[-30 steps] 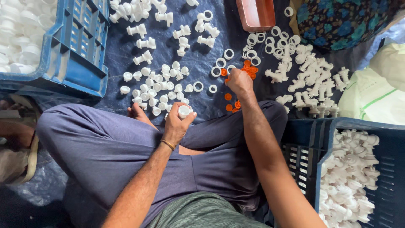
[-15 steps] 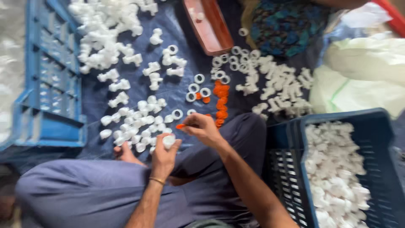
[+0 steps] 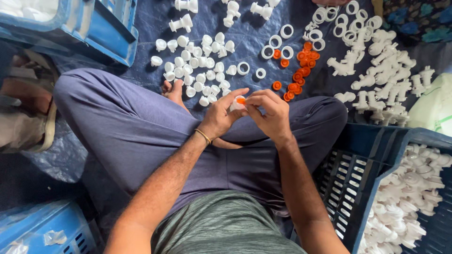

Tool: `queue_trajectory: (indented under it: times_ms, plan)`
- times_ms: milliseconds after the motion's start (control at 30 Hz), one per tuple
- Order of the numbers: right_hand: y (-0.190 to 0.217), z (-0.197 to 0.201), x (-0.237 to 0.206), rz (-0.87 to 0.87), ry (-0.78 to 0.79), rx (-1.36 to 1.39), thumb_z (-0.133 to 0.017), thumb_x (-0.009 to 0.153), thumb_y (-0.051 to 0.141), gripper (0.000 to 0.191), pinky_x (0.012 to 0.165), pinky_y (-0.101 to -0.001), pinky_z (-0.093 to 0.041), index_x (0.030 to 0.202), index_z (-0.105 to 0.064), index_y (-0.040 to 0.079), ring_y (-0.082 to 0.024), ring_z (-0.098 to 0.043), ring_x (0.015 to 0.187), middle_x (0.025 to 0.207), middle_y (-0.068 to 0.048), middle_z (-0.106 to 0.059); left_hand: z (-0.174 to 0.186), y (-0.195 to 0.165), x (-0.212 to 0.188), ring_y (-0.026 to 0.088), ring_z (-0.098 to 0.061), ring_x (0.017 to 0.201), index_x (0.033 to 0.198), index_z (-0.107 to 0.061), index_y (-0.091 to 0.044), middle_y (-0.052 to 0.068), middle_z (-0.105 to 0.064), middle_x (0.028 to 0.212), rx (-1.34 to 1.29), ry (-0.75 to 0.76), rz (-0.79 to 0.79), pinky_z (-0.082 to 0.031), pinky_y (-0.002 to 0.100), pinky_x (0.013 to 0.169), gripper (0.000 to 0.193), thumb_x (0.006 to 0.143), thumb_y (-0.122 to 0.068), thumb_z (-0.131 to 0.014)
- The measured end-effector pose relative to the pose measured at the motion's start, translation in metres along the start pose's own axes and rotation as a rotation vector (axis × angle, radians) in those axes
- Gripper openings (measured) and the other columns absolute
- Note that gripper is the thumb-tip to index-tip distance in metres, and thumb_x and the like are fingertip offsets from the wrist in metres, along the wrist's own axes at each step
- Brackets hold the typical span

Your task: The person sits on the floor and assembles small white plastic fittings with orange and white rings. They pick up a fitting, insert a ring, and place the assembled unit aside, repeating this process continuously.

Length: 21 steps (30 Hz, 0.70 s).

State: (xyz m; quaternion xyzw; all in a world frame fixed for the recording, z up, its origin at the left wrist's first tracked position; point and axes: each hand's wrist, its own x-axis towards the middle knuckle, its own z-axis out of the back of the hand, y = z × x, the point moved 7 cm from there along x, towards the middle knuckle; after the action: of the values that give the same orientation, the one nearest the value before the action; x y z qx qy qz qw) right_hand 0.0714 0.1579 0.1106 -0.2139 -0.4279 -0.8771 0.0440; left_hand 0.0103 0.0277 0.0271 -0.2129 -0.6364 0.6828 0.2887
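You hold a small white cap (image 3: 235, 105) of smooth plastic with an orange plastic ring (image 3: 241, 100) on it. The orange rings (image 3: 301, 70) look matt. The blue sheet (image 3: 254, 33) is crinkled, slightly glossy plastic. Your trousers (image 3: 127, 136) are soft matt cloth. The blue crate (image 3: 348, 188) is hard plastic.

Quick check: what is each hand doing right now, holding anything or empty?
Left hand: closed around a small white plastic cap.
Right hand: fingertips pinch a small orange plastic ring against that cap.
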Motion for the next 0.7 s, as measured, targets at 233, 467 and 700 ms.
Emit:
queue_trajectory:
  times_ms: [233,467,700]
  plan:
    - [0.017,-0.002,0.006,0.177,0.058,-0.117,-0.080,0.083,-0.007,0.023,0.076,-0.0334,-0.056,0.101,-0.070,0.004,-0.022,-0.069,0.088,0.100,-0.006,-0.070,-0.006,0.010,-0.004,0.015,-0.072,0.109,0.147,-0.055,-0.013,0.009,-0.076,0.121,-0.098,0.129,0.132,-0.058,0.031,0.092,0.062,0.095,-0.041,-0.072]
    - [0.030,-0.003,0.009,0.226,0.165,-0.102,-0.075,0.083,-0.009,0.024,0.081,-0.0348,-0.056,0.103,-0.071,0.003,-0.024,-0.070,0.094,0.104,-0.007,-0.071,-0.007,0.006,-0.003,0.015,-0.066,0.120,0.145,-0.055,-0.010,0.007,-0.071,0.129,-0.224,0.149,0.054,-0.054,0.030,0.102,0.055,0.098,-0.030,-0.074]
    - [0.008,0.000,0.003,0.079,0.115,0.094,-0.066,0.084,-0.014,0.025,0.082,-0.0309,-0.056,0.103,-0.072,0.001,-0.022,-0.070,0.099,0.110,-0.010,-0.071,0.003,-0.003,-0.001,0.016,-0.065,0.118,0.134,-0.060,-0.007,0.007,-0.068,0.126,-0.139,0.042,0.001,-0.052,0.030,0.101,0.041,0.098,-0.021,-0.074]
